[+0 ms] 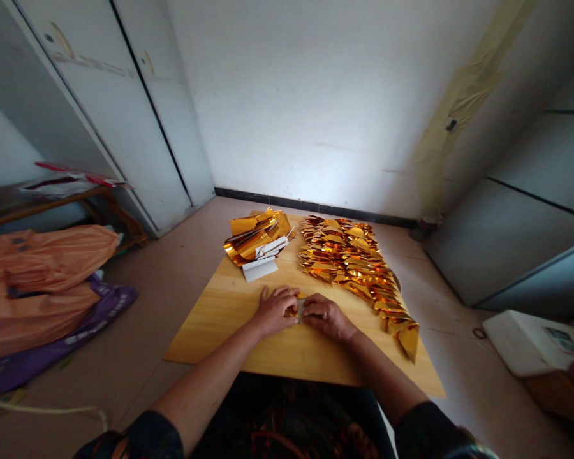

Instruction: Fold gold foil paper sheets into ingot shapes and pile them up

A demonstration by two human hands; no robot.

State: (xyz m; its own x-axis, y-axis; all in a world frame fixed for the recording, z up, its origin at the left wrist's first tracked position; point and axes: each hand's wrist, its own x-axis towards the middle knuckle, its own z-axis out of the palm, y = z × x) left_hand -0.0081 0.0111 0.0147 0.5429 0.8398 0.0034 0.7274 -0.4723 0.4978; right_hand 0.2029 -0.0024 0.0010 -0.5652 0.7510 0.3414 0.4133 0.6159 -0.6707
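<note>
Near the middle of the wooden board [210, 331], a small piece of gold foil paper [301, 309] with a pale side lies between my hands. My left hand [278, 309] is closed on its left part, fingers curled over the gold. My right hand [330, 317] pinches its right edge, fingertips bent down to the board. Much of the paper is hidden under my fingers. Just beyond my left hand is a loose heap of gold foil sheets [258, 233] with white-backed strips [261, 269]. Rows of folded gold foil pieces [344, 255] overlap along the board's right side.
A white wall [316, 95] stands behind the board, with grey cabinets [138, 115] at left and a grey cabinet [521, 210] at right. Orange bags [38, 274] and a purple bag [76, 331] lie at left. A white box [530, 344] sits at right.
</note>
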